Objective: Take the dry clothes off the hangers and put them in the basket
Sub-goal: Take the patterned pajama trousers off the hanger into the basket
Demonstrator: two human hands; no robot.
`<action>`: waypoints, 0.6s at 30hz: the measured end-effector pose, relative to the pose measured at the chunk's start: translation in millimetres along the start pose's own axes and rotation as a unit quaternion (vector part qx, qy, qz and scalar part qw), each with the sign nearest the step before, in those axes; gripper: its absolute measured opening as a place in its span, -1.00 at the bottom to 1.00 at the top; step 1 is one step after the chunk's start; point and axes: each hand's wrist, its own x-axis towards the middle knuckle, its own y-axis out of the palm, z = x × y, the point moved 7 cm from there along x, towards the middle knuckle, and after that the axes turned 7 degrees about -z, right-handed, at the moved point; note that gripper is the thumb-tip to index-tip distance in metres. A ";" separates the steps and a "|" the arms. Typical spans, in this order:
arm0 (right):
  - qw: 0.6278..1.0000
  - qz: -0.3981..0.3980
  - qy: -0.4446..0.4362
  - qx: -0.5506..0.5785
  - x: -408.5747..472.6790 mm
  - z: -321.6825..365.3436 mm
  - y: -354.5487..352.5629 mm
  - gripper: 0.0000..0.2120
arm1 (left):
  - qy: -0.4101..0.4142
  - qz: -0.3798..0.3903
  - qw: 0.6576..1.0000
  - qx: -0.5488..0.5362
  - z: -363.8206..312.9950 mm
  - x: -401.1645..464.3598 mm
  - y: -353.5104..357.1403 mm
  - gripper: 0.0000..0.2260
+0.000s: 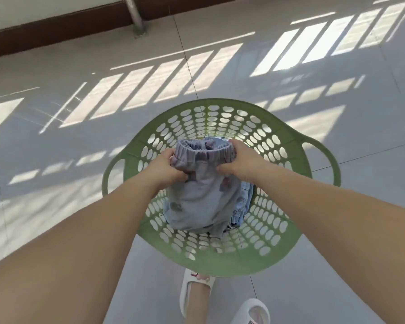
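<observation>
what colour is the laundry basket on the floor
Green, with oval holes all over; the basket shows plainly in the head view.

The fingers (pixel 177 157) of the left hand (pixel 165 170) curl out of sight under the shorts (pixel 201 199). A blue garment (pixel 247 202) beneath shows only an edge. The pole (pixel 132 12) is cut off by the top edge, the right slipper (pixel 251 312) by the bottom. The shorts' print is too blurred to make out.

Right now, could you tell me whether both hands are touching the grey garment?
Touching. The head view shows the left hand and right hand each gripping the grey garment at its elastic waistband.
</observation>
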 end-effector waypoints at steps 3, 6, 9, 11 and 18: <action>0.998 -0.049 0.011 -0.047 23.5 -11.5 5.8 -0.31 | -0.025 -0.066 0.997 0.033 14.6 24.4 4.5 -0.19; 0.998 -0.026 0.019 -0.061 30.7 -24.1 21.2 -0.27 | -0.035 -0.093 0.994 0.052 28.7 33.9 18.1 -0.20; 0.998 -0.012 0.022 -0.061 20.9 -32.3 26.1 -0.37 | -0.026 -0.088 0.994 0.064 34.9 30.1 30.7 -0.26; 0.998 -0.007 0.020 -0.065 10.6 -34.5 23.7 -0.38 | -0.017 -0.076 0.993 0.090 35.3 21.7 36.4 -0.29; 0.997 -0.030 0.007 -0.070 -41.7 -17.9 -13.5 -0.46 | 0.035 -0.037 0.983 0.177 -4.2 -32.7 42.3 -0.34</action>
